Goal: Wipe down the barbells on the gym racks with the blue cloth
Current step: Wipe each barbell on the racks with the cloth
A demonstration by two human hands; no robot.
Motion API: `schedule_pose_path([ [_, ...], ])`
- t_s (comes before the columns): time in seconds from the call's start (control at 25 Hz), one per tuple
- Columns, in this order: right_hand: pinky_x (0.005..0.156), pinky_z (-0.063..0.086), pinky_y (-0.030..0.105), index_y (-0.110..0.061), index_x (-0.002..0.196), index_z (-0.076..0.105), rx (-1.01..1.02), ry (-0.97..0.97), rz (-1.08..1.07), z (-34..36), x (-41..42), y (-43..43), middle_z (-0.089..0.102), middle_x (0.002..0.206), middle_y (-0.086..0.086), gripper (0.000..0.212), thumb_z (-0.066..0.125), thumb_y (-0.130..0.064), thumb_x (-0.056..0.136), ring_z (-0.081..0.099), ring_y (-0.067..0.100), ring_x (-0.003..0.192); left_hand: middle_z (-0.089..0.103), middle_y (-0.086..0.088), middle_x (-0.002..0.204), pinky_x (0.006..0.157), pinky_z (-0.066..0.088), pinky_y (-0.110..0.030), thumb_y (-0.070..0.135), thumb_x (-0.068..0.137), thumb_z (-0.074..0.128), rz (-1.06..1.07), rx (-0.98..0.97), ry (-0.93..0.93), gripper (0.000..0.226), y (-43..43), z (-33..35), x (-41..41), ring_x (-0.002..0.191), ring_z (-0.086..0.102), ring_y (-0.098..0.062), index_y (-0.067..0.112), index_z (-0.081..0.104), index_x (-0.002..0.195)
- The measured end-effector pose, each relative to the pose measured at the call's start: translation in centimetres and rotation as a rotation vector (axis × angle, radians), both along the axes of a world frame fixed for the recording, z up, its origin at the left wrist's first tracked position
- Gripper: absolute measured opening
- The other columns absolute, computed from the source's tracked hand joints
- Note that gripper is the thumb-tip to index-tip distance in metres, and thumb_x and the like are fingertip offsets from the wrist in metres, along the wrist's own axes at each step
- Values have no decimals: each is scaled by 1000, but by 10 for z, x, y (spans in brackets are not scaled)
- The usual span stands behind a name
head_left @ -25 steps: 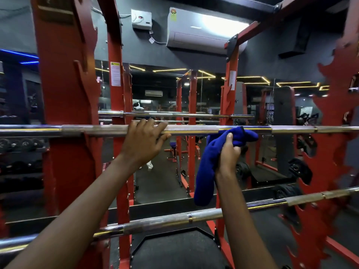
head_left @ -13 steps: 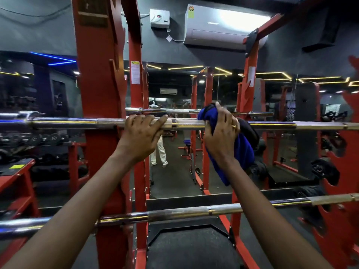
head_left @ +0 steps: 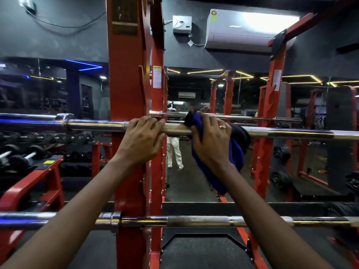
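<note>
- Barbell [head_left: 291,133] on the upper hooks is lying level across my view at about chest height, its long axis running straight left to right, and both my hands are on it.
- I am curling my left hand [head_left: 142,136] bare over the shaft, fingers closed over the top, just right of the red upright [head_left: 127,74], steadying the bar.
- I am closing my right hand [head_left: 210,140] around the cloth [head_left: 236,152], pressing it onto the shaft; the loose end is hanging below my wrist.
- The two hands are sitting near each other with a short bare stretch of shaft between them, so the right hand is the one nearer the long run of bar still to be wiped.
- That run is stretching away to my right, open until it is passing in front of the far upright [head_left: 272,105]; I judge the coming stroke should be sliding along the axis that way.
- Leftward the room is tight: my left hand and the near upright are blocking the cloth, and the collar [head_left: 65,121] lies beyond them.
- A second bar [head_left: 194,221] is lying parallel on lower hooks under my forearms, well apart from the cloth; I judge it is waiting its turn.
- The hanging tail is swinging free over the dark bench pad [head_left: 204,251], touching nothing that I can see.
</note>
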State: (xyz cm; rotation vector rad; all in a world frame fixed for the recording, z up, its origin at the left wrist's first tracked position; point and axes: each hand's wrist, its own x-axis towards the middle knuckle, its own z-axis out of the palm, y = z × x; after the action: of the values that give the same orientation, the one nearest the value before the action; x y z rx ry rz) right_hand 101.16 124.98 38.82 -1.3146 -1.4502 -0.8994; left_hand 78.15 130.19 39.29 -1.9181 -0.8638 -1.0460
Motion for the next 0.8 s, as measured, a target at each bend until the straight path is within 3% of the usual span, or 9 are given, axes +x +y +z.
schedule_pose_path([
  [0.12,107,37,47,-20,147,47,-51,-154,37,-2,-34,7,61,133,5,56,41,-47,98,54,27,123,62,-11,123,110,38,-50,30,102,47,-100,40,-56,40,10,-9,-25,113,58,-28,9,56,134],
  [0.24,101,44,45,-19,145,50,-77,-274,96,9,-19,5,64,129,4,55,52,-44,96,62,27,114,60,-15,129,116,32,-46,41,101,49,-116,5,-72,53,17,-13,-46,120,53,-28,5,48,141],
  [0.36,88,51,48,-14,125,61,5,-148,96,14,19,2,70,109,4,47,52,-51,98,67,26,87,57,-12,132,118,27,-46,56,101,42,-19,-15,-56,63,21,-16,-67,125,50,-29,10,46,143],
  [0.44,86,50,49,-15,114,62,53,-2,65,10,28,3,68,96,2,44,47,-54,100,64,24,78,52,-8,133,118,24,-47,54,104,32,47,-16,-33,58,23,-16,-83,127,48,-29,18,45,147],
  [0.56,89,45,43,-18,108,61,73,115,-9,10,3,11,68,95,0,39,46,-52,98,64,25,80,50,-5,130,118,23,-45,49,105,26,84,-35,-41,53,24,-15,-94,125,46,-29,23,43,148],
  [0.8,96,44,44,-17,125,58,-5,-123,74,11,-69,23,68,115,4,43,52,-48,96,66,27,101,53,-4,121,114,25,-45,40,105,31,78,-40,-132,43,28,-16,-91,118,48,-28,21,50,137],
])
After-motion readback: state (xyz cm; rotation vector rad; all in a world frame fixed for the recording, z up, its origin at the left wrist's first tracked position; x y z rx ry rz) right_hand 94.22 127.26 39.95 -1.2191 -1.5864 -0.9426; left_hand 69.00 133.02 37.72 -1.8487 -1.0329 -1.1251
